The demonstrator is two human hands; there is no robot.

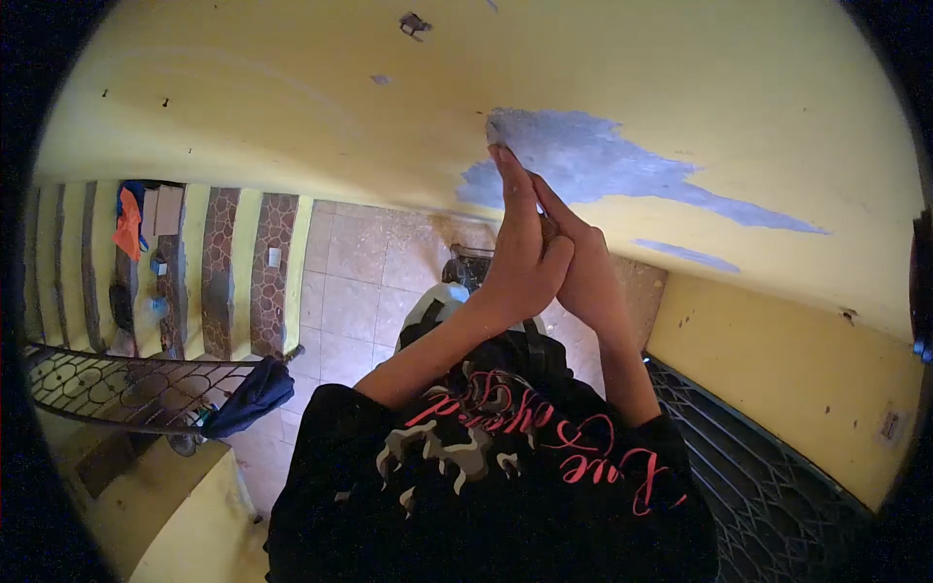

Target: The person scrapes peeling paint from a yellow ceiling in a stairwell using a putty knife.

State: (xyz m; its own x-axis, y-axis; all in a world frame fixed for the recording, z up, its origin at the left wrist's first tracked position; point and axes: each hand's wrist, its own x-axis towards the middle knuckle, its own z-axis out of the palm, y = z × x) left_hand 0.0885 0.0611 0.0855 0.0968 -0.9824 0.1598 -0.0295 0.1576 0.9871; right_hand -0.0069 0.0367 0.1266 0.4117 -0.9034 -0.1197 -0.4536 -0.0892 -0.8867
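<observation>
My left hand (520,255) and my right hand (589,277) are clasped together in front of the yellow wall (389,126). Between them they grip a scraper (497,134), its greyish blade end showing beyond my fingertips against the wall. Most of its handle is hidden by my fingers. The blade meets the left edge of a bare grey-blue patch (583,155), where the yellow paint is gone. A narrower bare strip (685,255) lies lower to the right.
Steps (222,282) lie at the left, with an orange cloth (127,225) and other items on them. A dark cloth (255,396) hangs on the metal railing (126,389). A dark folding gate (768,466) stands at the right. Tiled floor (335,282) lies below.
</observation>
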